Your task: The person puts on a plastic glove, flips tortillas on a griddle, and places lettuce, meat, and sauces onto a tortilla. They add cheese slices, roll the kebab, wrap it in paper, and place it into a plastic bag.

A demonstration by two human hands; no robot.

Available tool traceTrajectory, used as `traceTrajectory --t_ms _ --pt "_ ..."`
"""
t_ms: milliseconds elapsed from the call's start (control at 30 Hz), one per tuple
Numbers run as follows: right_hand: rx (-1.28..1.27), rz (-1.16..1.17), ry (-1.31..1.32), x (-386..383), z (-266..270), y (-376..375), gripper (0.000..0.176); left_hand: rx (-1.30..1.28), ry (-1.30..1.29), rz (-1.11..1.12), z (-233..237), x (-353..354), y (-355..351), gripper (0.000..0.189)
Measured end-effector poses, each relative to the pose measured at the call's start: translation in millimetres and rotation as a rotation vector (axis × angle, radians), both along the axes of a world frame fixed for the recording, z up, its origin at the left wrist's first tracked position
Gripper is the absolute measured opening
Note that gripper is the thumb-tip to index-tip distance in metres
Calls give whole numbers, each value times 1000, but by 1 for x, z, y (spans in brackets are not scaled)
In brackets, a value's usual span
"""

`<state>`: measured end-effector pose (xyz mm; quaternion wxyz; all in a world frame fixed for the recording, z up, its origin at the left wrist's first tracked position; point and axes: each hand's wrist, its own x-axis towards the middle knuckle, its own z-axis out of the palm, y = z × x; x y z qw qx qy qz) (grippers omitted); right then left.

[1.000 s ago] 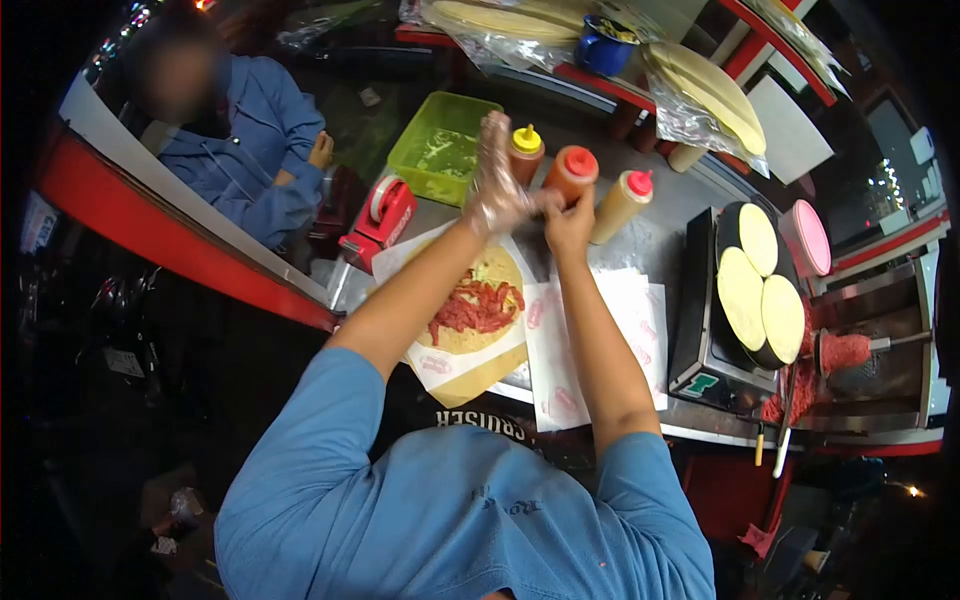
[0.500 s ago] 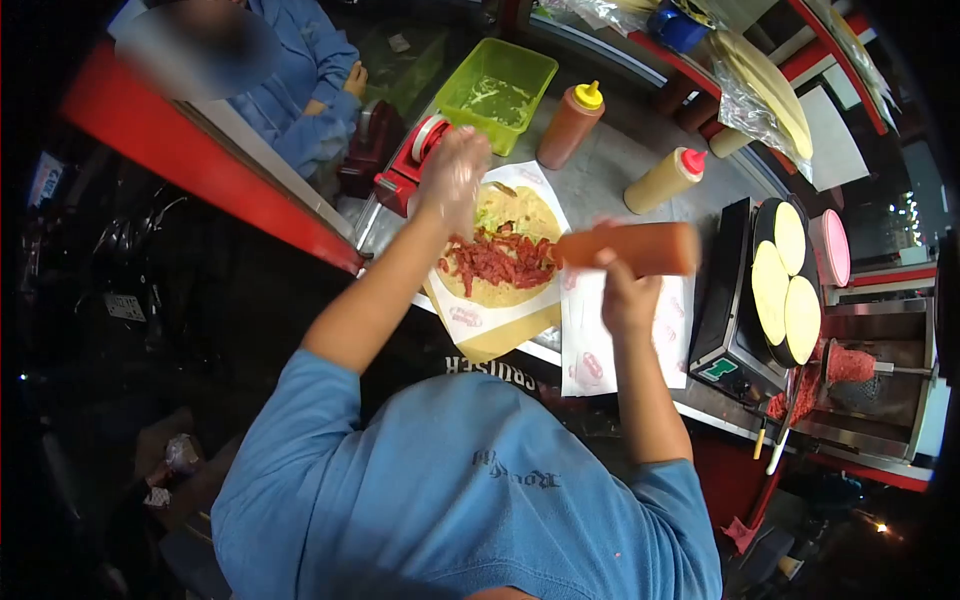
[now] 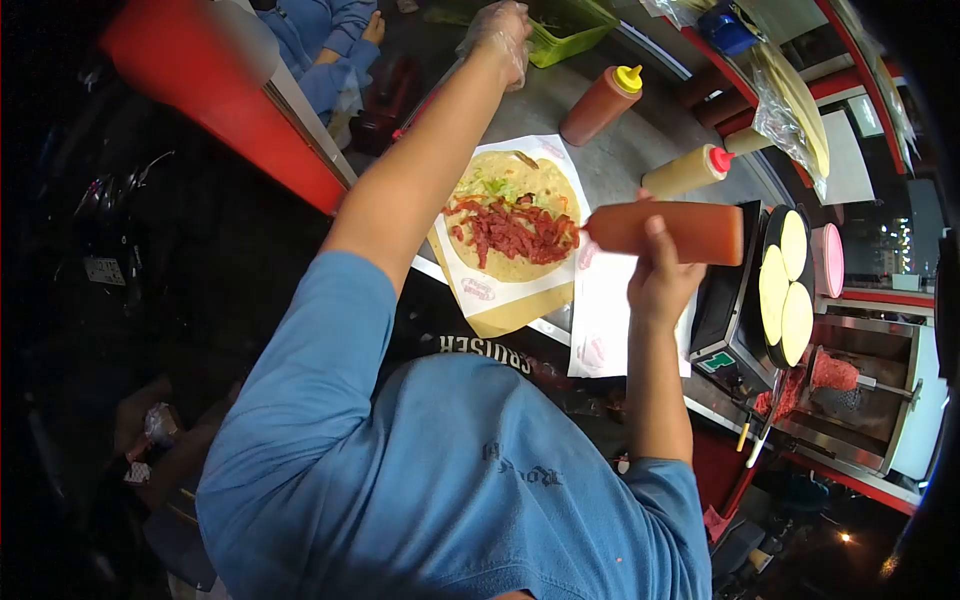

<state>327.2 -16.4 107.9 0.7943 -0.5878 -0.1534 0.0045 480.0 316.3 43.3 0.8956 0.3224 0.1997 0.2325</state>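
My right hand [image 3: 665, 280] is wrapped around a squeeze bottle [image 3: 690, 232] of orange-red sauce, held on its side. The bottle's nozzle points left, at the edge of the chopped red meat [image 3: 515, 235]. This meat lies across a large flour tortilla [image 3: 540, 182], beside some shredded lettuce [image 3: 497, 187]. Printed white paper [image 3: 480, 292] is under the tortilla. My left hand [image 3: 500, 45], in a clear plastic glove, reaches to the far side with curled fingers at the near side of a green plastic container [image 3: 570, 45]. Its fingertips are partly hidden.
A yellow-capped sauce bottle [image 3: 600, 105] and a red-capped bottle [image 3: 688, 170] stand behind the tortilla. More printed paper [image 3: 610, 320] lies to the right. Beyond it are a round griddle with tortillas [image 3: 795, 310] and a meat spit [image 3: 835, 373]. A person's blue sleeve [image 3: 335, 30] shows across the counter.
My left hand has moved from above the tortilla to the green container, which now sits farther away. The sauce bottle stays in my right hand, slightly farther right. The view has shifted.
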Motion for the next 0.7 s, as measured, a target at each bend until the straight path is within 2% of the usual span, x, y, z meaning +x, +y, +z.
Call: traceTrajectory --t_ms 33,67,100,167,200,233,267,300,333,400,433,467,567,600,633,700 --pt "-34 88 -57 -11 -1 5 37 12 -93 -38 9 -23 -7 63" --pt "-20 109 -71 -15 -3 10 39 25 -190 -72 18 -48 -11 67" --pt "-20 116 -70 -5 -2 12 39 90 -226 -79 32 -82 -17 62" --pt "73 -30 7 17 3 13 56 192 -348 -151 39 -171 -34 59" --pt "76 -14 36 17 6 17 57 243 -446 -216 40 -217 -38 59" --pt "85 -6 33 9 5 22 57 299 -454 -264 40 -258 -47 58" --pt "6 72 -7 -8 1 28 49 356 -458 -313 35 -298 -56 56" --pt "-72 147 -48 -17 -2 34 41 400 -259 -358 17 -336 -58 54" --pt "-95 150 -78 -15 -2 40 34 416 -179 -424 1 -368 -64 43" --pt "-11 98 -12 10 -3 55 36 223 6 -531 -13 -420 -82 38" --pt "68 47 47 20 -3 60 38 180 122 -568 -26 -440 -90 38" --pt "29 60 38 24 -15 61 39 125 120 -573 -39 -454 -100 39" --pt "-91 229 -36 -17 -10 82 41 44 117 -581 -33 -461 -113 42" --pt "-75 226 -41 -15 -11 89 50 81 93 -577 -32 -456 -115 41" --pt "-72 232 -35 -6 -15 94 50 82 100 -572 -29 -449 -116 41" --pt "-53 152 18 16 -32 100 54 250 82 -641 -23 -429 -115 42"
